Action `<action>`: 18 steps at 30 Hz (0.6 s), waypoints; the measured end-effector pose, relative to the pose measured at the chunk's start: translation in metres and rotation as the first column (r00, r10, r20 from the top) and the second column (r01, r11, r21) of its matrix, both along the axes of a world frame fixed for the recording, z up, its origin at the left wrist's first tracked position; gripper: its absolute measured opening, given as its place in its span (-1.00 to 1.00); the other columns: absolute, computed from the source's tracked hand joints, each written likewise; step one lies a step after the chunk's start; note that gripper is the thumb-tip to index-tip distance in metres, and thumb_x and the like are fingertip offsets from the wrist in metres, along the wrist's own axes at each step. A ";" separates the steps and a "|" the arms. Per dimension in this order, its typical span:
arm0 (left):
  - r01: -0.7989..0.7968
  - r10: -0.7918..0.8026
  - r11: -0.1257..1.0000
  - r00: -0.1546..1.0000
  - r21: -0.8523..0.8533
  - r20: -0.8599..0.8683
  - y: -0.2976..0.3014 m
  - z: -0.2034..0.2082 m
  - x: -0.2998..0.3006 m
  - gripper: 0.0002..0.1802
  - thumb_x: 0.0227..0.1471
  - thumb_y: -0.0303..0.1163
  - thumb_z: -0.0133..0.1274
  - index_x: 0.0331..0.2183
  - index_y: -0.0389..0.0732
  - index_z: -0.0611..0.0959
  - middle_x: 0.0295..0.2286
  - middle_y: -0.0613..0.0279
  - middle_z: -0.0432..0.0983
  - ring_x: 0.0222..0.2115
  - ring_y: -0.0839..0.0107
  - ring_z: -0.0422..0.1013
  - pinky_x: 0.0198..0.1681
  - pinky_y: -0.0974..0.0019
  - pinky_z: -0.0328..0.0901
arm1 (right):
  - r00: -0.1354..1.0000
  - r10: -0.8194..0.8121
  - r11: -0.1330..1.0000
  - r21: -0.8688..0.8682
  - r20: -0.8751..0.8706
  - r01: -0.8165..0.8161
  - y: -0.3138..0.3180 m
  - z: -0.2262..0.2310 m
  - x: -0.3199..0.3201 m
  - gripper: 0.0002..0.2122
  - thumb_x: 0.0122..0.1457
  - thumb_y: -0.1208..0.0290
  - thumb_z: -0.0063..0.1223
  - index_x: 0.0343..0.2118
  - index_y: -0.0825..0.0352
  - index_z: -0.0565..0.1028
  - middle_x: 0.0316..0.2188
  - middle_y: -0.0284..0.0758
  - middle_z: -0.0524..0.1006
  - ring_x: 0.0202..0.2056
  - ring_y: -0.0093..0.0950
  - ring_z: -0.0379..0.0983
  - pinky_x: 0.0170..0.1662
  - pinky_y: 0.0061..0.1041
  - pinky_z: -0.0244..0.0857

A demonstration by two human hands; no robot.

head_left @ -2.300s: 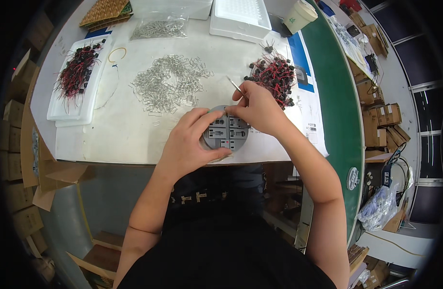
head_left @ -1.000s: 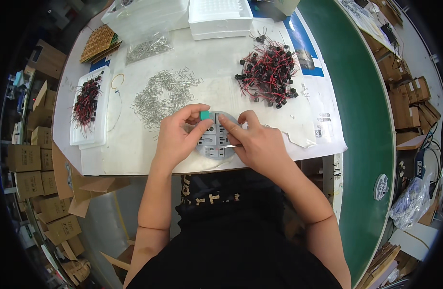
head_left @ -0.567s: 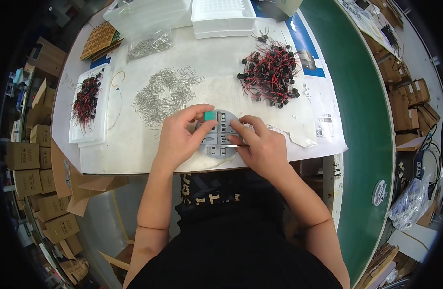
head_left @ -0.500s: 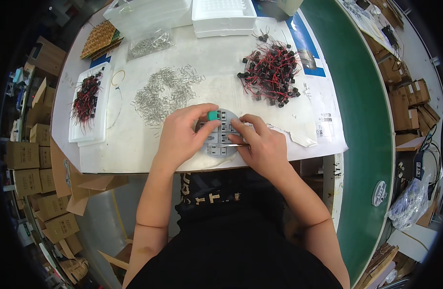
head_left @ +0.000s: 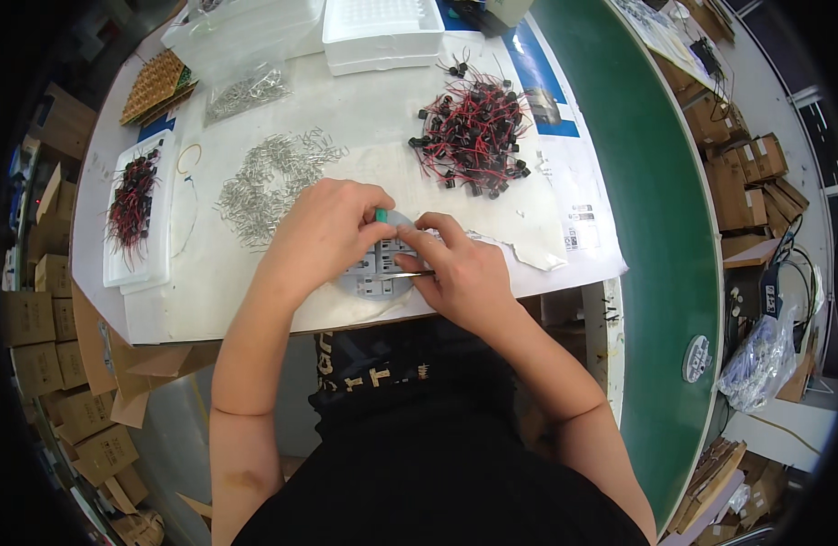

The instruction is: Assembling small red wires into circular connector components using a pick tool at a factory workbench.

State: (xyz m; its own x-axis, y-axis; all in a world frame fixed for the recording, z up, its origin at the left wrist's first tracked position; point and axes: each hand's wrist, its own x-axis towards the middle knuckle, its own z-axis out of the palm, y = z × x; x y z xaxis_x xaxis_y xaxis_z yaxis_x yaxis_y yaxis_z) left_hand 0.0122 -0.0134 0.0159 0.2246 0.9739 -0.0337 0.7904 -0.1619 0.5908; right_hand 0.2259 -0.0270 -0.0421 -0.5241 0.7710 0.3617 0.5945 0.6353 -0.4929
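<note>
A round grey fixture (head_left: 375,288) with rows of small rectangular slots lies at the table's near edge, partly covered by both hands. My left hand (head_left: 332,223) is closed in a pinch over its far left part. Between its thumb and fingers shows a small green piece (head_left: 380,216); whether it is held or wrapped on a fingertip, I cannot tell. My right hand (head_left: 460,273) grips thin metal tweezers (head_left: 408,275), their tip pointing left across the slots. Its index finger rests near the fixture's right side. Bent silvery metal pins (head_left: 269,182) lie loose beyond my left hand.
Black components with red wires (head_left: 473,132) are heaped at the far right. More lie on a white tray (head_left: 159,232) at the left. A bag of metal pins (head_left: 246,94), white foam trays (head_left: 382,41) and perforated brown boards (head_left: 155,84) stand at the back. A green surface (head_left: 655,273) runs along the right.
The whole view has shifted, so table and hands sit further left. My left hand has closed in and covers more of the fixture; less of the green piece shows. The tweezers stay over the slots.
</note>
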 end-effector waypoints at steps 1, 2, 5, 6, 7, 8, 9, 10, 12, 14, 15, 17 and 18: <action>-0.010 0.010 1.000 1.000 -0.025 0.002 0.001 0.000 0.000 -0.73 -0.04 -0.38 0.37 -0.25 -0.25 0.79 -0.40 0.02 0.69 -0.38 0.08 0.61 -0.28 0.13 0.47 | 1.000 -0.003 1.000 0.001 0.005 0.003 0.002 0.001 0.002 -0.70 0.14 0.31 0.39 -0.06 0.16 0.65 -0.14 -0.34 0.61 -0.49 -0.34 0.61 -0.51 -0.40 0.41; -0.019 0.020 0.999 1.000 -0.049 0.004 0.001 0.000 0.000 -0.76 -0.03 -0.36 0.36 -0.27 -0.22 0.80 -0.39 0.01 0.69 -0.35 0.06 0.61 -0.27 0.11 0.46 | 0.996 -0.051 0.999 -0.017 -0.072 0.050 0.004 0.003 0.006 -0.72 0.14 0.32 0.39 -0.08 0.18 0.66 -0.16 -0.32 0.62 -0.45 -0.31 0.61 -0.48 -0.38 0.43; 0.001 0.000 1.000 0.999 -0.031 0.034 0.002 -0.005 -0.002 -0.71 -0.05 -0.40 0.38 -0.22 -0.24 0.81 -0.44 0.05 0.65 -0.42 0.18 0.59 -0.31 0.19 0.45 | 0.966 -0.144 0.989 -0.056 -0.217 0.135 0.016 0.014 0.025 -0.74 0.13 0.33 0.39 -0.12 0.22 0.67 -0.21 -0.30 0.63 -0.39 -0.24 0.62 -0.40 -0.34 0.47; 0.006 -0.005 1.000 0.999 -0.022 0.046 0.002 -0.006 -0.003 -0.69 -0.06 -0.41 0.40 -0.19 -0.24 0.81 -0.46 0.07 0.64 -0.46 0.24 0.57 -0.33 0.23 0.45 | 0.946 -0.301 0.953 -0.080 -0.121 0.293 0.024 0.021 0.036 -0.76 0.13 0.34 0.38 -0.14 0.23 0.68 -0.24 -0.27 0.64 -0.36 -0.20 0.62 -0.33 -0.31 0.48; 0.011 -0.011 1.000 0.999 -0.016 0.051 0.002 -0.009 -0.004 -0.69 -0.06 -0.41 0.40 -0.19 -0.24 0.81 -0.46 0.07 0.64 -0.46 0.24 0.57 -0.33 0.23 0.45 | 0.889 -0.458 0.886 -0.087 -0.024 0.455 0.030 0.025 0.041 -0.78 0.14 0.35 0.38 -0.16 0.25 0.69 -0.28 -0.24 0.65 -0.34 -0.16 0.61 -0.26 -0.28 0.50; 0.005 -0.002 1.000 0.996 -0.030 0.091 0.000 -0.012 -0.006 -0.67 -0.05 -0.41 0.40 -0.17 -0.23 0.81 -0.47 0.09 0.62 -0.46 0.27 0.56 -0.33 0.24 0.44 | 0.887 -0.462 0.885 -0.080 -0.023 0.459 0.035 0.025 0.042 -0.78 0.14 0.35 0.38 -0.16 0.25 0.69 -0.28 -0.24 0.65 -0.34 -0.16 0.61 -0.26 -0.28 0.50; -0.001 0.007 0.999 0.991 -0.045 0.131 -0.002 -0.015 -0.006 -0.66 -0.05 -0.41 0.40 -0.15 -0.21 0.81 -0.47 0.12 0.60 -0.46 0.30 0.55 -0.33 0.25 0.43 | 0.878 -0.478 0.874 -0.091 0.017 0.477 0.042 0.022 0.042 -0.78 0.15 0.36 0.37 -0.16 0.26 0.69 -0.29 -0.23 0.65 -0.35 -0.17 0.61 -0.24 -0.28 0.49; -0.003 0.013 0.998 0.985 -0.058 0.171 -0.003 -0.017 -0.006 -0.65 -0.04 -0.40 0.39 -0.13 -0.19 0.81 -0.47 0.14 0.58 -0.46 0.32 0.54 -0.33 0.27 0.42 | 0.867 -0.496 0.861 -0.100 0.056 0.499 0.047 0.019 0.042 -0.78 0.16 0.36 0.36 -0.15 0.26 0.69 -0.30 -0.21 0.66 -0.36 -0.18 0.60 -0.21 -0.27 0.49; -0.027 0.035 0.999 0.978 -0.040 0.205 -0.009 -0.024 -0.004 -0.61 -0.04 -0.40 0.40 -0.10 -0.19 0.80 -0.45 0.15 0.57 -0.43 0.32 0.54 -0.30 0.27 0.42 | 0.855 -0.510 0.850 -0.101 0.097 0.518 0.049 0.014 0.044 -0.78 0.17 0.37 0.35 -0.14 0.27 0.69 -0.32 -0.20 0.66 -0.37 -0.18 0.60 -0.19 -0.26 0.48; -0.090 0.093 0.996 0.959 -0.024 0.267 -0.017 -0.030 -0.002 -0.52 -0.04 -0.39 0.41 -0.02 -0.18 0.77 -0.39 0.17 0.56 -0.36 0.30 0.54 -0.22 0.27 0.42 | 0.844 -0.536 0.836 -0.143 -0.003 0.530 0.049 0.010 0.050 -0.80 0.23 0.40 0.29 -0.11 0.30 0.68 -0.32 -0.23 0.68 -0.42 -0.34 0.57 -0.29 -0.37 0.44; -0.097 0.099 0.995 0.957 -0.021 0.273 -0.020 -0.033 -0.001 -0.52 -0.04 -0.39 0.41 -0.02 -0.18 0.77 -0.39 0.17 0.56 -0.36 0.30 0.54 -0.22 0.27 0.42 | 0.837 -0.545 0.831 -0.166 -0.050 0.531 0.049 0.011 0.052 -0.81 0.26 0.41 0.26 -0.10 0.32 0.68 -0.32 -0.25 0.69 -0.45 -0.42 0.56 -0.33 -0.42 0.42; -0.182 0.091 0.918 0.961 0.353 0.260 -0.027 -0.037 0.002 -0.48 -0.01 -0.33 0.40 0.04 -0.16 0.73 -0.29 0.10 0.58 -0.30 0.17 0.54 -0.15 0.19 0.44 | 0.847 -0.511 0.840 -0.294 -0.146 0.456 0.050 0.019 0.061 -0.81 0.28 0.42 0.23 -0.09 0.34 0.67 -0.32 -0.26 0.70 -0.48 -0.51 0.52 -0.38 -0.48 0.38; -0.214 0.092 0.826 0.964 0.522 0.250 -0.029 -0.037 0.003 -0.45 0.01 -0.30 0.39 0.07 -0.15 0.70 -0.23 0.07 0.60 -0.27 0.11 0.55 -0.11 0.15 0.45 | 0.837 -0.490 0.832 -0.418 -0.244 0.366 0.050 0.025 0.064 -0.81 0.31 0.44 0.20 -0.08 0.37 0.66 -0.32 -0.28 0.70 -0.50 -0.59 0.48 -0.43 -0.54 0.33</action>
State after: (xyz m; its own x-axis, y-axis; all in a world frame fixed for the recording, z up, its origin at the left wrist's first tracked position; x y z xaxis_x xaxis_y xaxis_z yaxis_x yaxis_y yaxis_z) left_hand 0.0153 -0.0426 -0.0208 0.0132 0.8437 0.5367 0.7032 -0.3894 0.5949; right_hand 0.2901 0.0228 -0.0176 -0.0089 0.9924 0.1225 0.5289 0.1086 -0.8417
